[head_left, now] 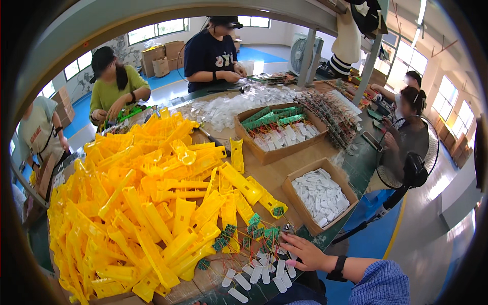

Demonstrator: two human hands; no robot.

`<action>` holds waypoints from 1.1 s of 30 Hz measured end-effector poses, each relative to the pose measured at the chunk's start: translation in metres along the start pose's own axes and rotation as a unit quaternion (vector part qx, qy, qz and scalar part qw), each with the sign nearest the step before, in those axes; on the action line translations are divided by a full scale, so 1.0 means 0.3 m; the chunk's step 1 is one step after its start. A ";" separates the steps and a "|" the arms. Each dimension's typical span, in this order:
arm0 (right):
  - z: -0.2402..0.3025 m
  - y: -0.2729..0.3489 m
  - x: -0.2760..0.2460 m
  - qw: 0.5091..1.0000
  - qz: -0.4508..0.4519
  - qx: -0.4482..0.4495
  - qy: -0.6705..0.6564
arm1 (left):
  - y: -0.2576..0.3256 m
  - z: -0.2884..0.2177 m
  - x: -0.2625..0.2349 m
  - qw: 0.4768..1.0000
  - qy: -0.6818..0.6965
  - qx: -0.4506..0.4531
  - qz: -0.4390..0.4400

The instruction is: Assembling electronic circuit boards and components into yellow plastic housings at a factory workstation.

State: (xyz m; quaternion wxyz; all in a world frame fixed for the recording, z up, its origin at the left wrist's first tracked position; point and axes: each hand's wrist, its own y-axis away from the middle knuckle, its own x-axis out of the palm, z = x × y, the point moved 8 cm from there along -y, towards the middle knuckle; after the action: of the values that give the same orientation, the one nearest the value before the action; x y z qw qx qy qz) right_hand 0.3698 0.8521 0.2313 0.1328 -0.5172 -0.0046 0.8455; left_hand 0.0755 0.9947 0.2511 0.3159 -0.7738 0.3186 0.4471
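Observation:
My right hand [306,252] comes in from the lower right over the near table edge, its fingers stretched out and apart. Its fingertips are at a cluster of small green circuit boards [271,233] with thin red wires. A small grey metallic piece [288,229] lies just beyond the fingers. By the thumb, several white strips [265,274] are spread out, some joined to wires. Left of these rises a large heap of yellow plastic shells [152,203]; a few shells on its right side have green boards at their ends. I cannot see my left hand.
A cardboard box of white pieces [325,195] stands right of the heap, with a box of green boards and wired white parts [279,133] behind it. Clear plastic bits [229,109] lie farther back. A black fan [409,168] stands at the right. Several people work around the table.

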 end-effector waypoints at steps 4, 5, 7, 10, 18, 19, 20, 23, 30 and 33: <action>0.026 0.010 -0.005 1.000 -0.004 -0.012 0.005 | 0.086 0.047 0.045 1.000 -0.003 -0.002 -0.016; 0.026 0.014 -0.021 1.000 -0.022 -0.011 0.006 | 0.089 0.041 0.046 1.000 -0.002 0.001 -0.017; 0.024 0.005 -0.018 0.999 -0.043 -0.019 0.004 | 0.080 0.034 0.036 1.000 -0.005 0.003 -0.025; 0.023 0.021 -0.030 0.997 -0.074 -0.017 0.000 | 0.069 0.035 0.037 1.000 0.005 -0.017 0.000; 0.041 0.035 -0.028 0.990 -0.121 -0.064 -0.020 | 0.092 0.009 0.016 0.998 -0.033 -0.012 -0.043; 0.043 0.036 -0.032 0.991 -0.119 -0.055 -0.017 | 0.091 0.004 0.014 0.998 -0.042 -0.021 -0.049; 0.039 0.034 -0.030 0.992 -0.116 -0.046 -0.014 | 0.081 0.004 0.021 0.998 -0.037 -0.028 -0.038; 0.029 0.042 -0.034 0.992 -0.118 -0.046 -0.026 | 0.076 -0.001 0.019 0.998 -0.034 -0.026 -0.046; 0.004 0.049 -0.052 0.988 -0.142 -0.034 -0.051 | 0.051 -0.030 -0.039 0.996 -0.064 -0.007 -0.061; -0.022 0.059 -0.067 0.972 -0.173 -0.008 -0.157 | -0.001 -0.051 -0.080 0.998 0.005 0.026 0.054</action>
State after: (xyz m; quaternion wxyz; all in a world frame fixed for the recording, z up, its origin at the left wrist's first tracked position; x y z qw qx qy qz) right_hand 0.3804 0.8295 0.2432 0.2702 -0.3708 -0.1214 0.8802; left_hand 0.0737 0.9879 0.2788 0.3102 -0.7491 0.3729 0.4512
